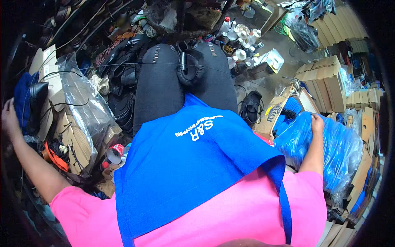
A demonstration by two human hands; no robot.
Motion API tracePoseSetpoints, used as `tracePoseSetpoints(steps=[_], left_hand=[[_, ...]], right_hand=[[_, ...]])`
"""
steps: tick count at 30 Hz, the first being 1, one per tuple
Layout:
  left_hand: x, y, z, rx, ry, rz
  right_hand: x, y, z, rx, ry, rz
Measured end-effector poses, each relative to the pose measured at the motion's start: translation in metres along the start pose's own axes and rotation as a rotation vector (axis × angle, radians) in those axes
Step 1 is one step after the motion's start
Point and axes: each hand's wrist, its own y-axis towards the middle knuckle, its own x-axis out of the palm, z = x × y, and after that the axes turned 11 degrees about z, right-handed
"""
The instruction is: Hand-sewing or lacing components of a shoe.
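Pink shirt (230,214) nearest of all, soft knit, covered down the middle by a blue cloth apron (193,164) with a small white printed mark near its top edge. Beyond that, black trousers (158,86) over both knees, a black shoe part (190,68) with a rounded padded rim resting between the thighs. Left hand (9,117) stretched far out to the left edge, fingers curled toward a black shoe (36,103) standing against dark blue cloth (22,96); whether closed on anything, impossible to tell. Right hand (317,122) set on top of a big clear plastic bag of bright blue pieces (329,152), fingers bent together and pinching the crinkled film at its upper edge. Beside the left arm, a glossy clear plastic sack (84,107) draped over flat brown cardboard boxes (72,140), an orange strap (55,158) and a small red-and-white tin (115,153) lower down. Heaped black soles and straps (123,78) ahead on the left. White bottles and jars (242,41) clustered on the grey floor further off. Another black shoe (251,107) on the floor right of the knee. Stacked tan cartons (325,82) at right, plain-sided, square-cornered.
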Motion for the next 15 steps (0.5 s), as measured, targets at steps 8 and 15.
tracePoseSetpoints(steps=[8,15], left_hand=[[0.075,-0.145,0.339,0.448,-1.041,-0.354],[0.082,-0.152,0.452,0.392,-1.224,-0.926]], right_hand=[[0.024,-0.070,-0.244,-0.933,0.760,-0.437],[-0.030,-0.107,-0.385,-0.746,1.106,-0.663]])
